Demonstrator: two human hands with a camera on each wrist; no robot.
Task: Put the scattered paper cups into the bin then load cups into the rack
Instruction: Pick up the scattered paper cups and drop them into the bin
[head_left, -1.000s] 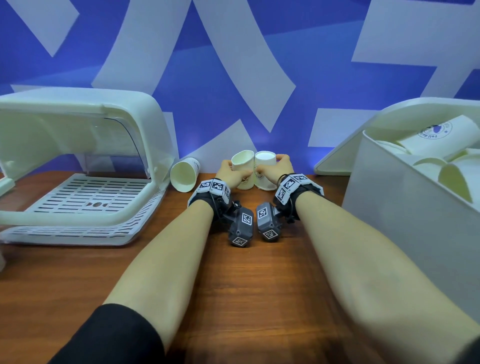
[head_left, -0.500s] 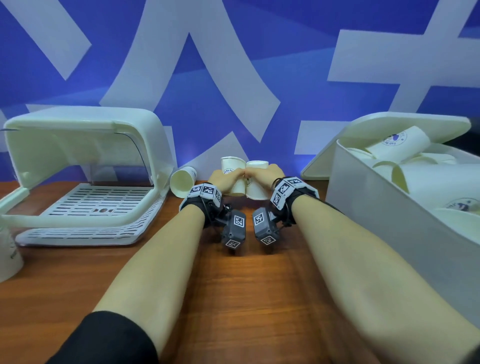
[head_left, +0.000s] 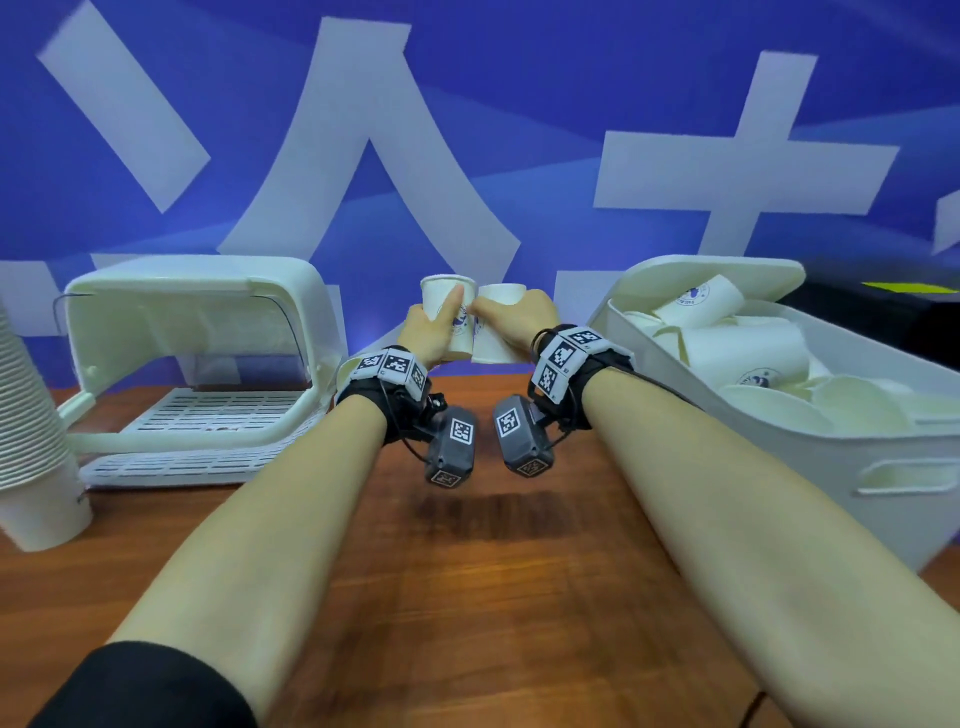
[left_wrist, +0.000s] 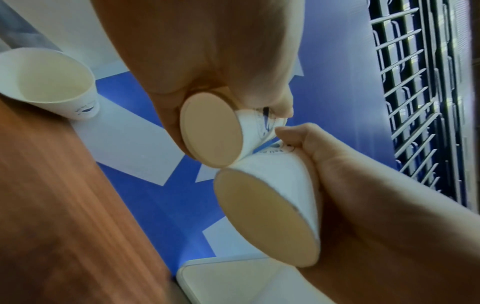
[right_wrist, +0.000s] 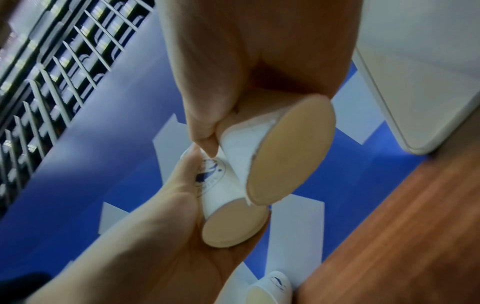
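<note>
My left hand (head_left: 432, 335) grips one white paper cup (head_left: 448, 304) upright, thumb across its printed side. My right hand (head_left: 519, 321) grips a second paper cup (head_left: 493, 338) right beside it; the two cups touch. Both are held above the back of the wooden table (head_left: 467, 571), between the rack and the bin. The left wrist view shows the left-hand cup's base (left_wrist: 210, 129) against the right-hand cup (left_wrist: 267, 216). From the right wrist, the right-hand cup (right_wrist: 291, 152) overlaps the left-hand cup (right_wrist: 233, 224). A third cup (left_wrist: 52, 82) lies on its side by the wall.
The white bin (head_left: 779, 441) stands at the right, holding several cups, its lid (head_left: 717, 270) leaning behind it. The white rack (head_left: 208, 415) with its raised hood (head_left: 197, 291) sits at the left. A tall stack of cups (head_left: 31, 415) stands at the far left edge.
Both hands have lifted their cups off the table and raised them, still side by side. The head view has tilted up and back, now showing the cup stack at the left.
</note>
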